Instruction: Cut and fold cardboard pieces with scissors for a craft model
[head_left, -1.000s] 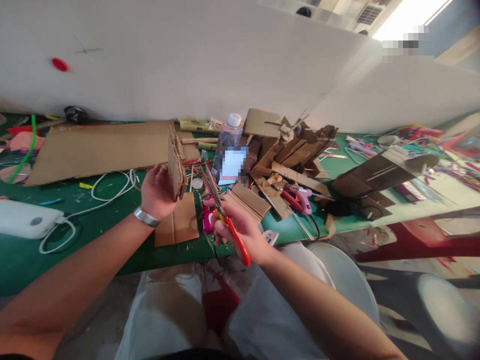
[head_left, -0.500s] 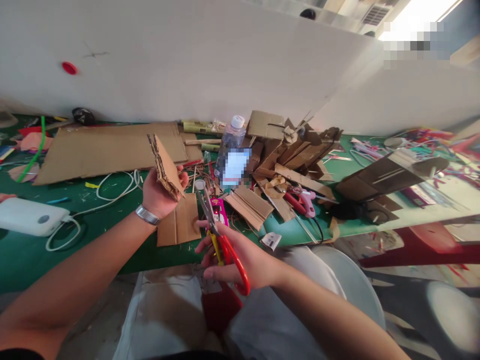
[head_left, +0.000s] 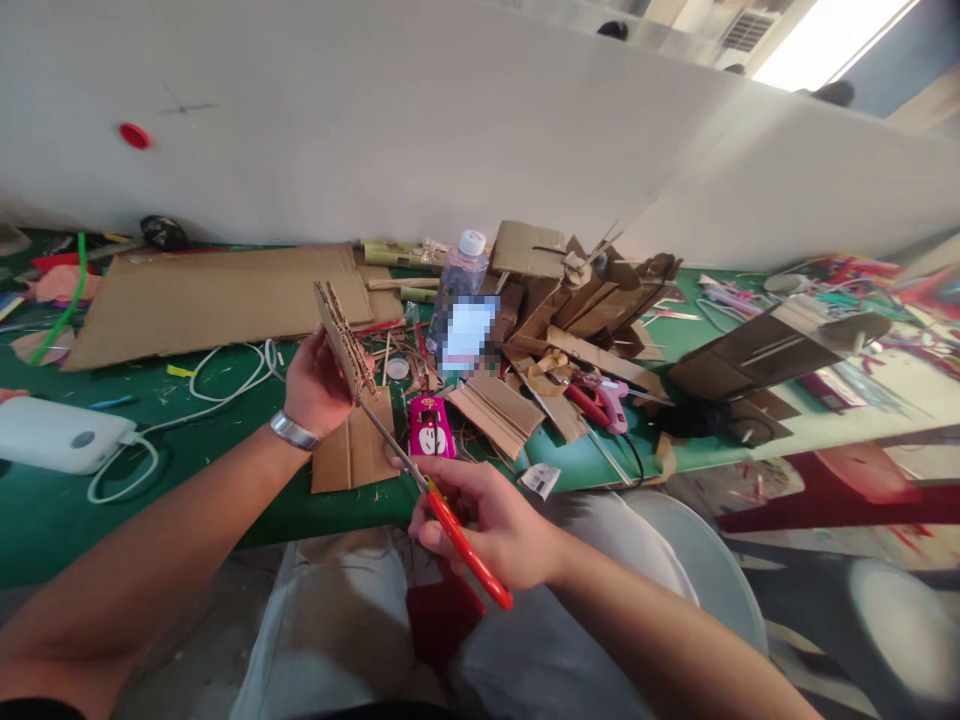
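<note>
My left hand (head_left: 315, 385), with a metal watch on its wrist, grips a small stacked piece of corrugated cardboard (head_left: 343, 338) held up on edge above the green table (head_left: 225, 400). My right hand (head_left: 491, 525) is closed round the red handles of a pair of scissors (head_left: 439, 510). The scissor blades point up and left, and their tips reach the lower edge of the held cardboard.
A large flat cardboard sheet (head_left: 217, 295) lies at the back left. A water bottle (head_left: 459, 290), a pile of cardboard scraps (head_left: 577, 300), a pink glue gun (head_left: 604, 400), a pink packet (head_left: 427, 435), a white power bank (head_left: 52, 435) with white cable (head_left: 225, 375) surround the hands. A white partition wall (head_left: 375, 120) stands behind.
The left hand turned the cardboard piece more upright. The right hand swung the scissors so the blades now point at the cardboard's lower edge.
</note>
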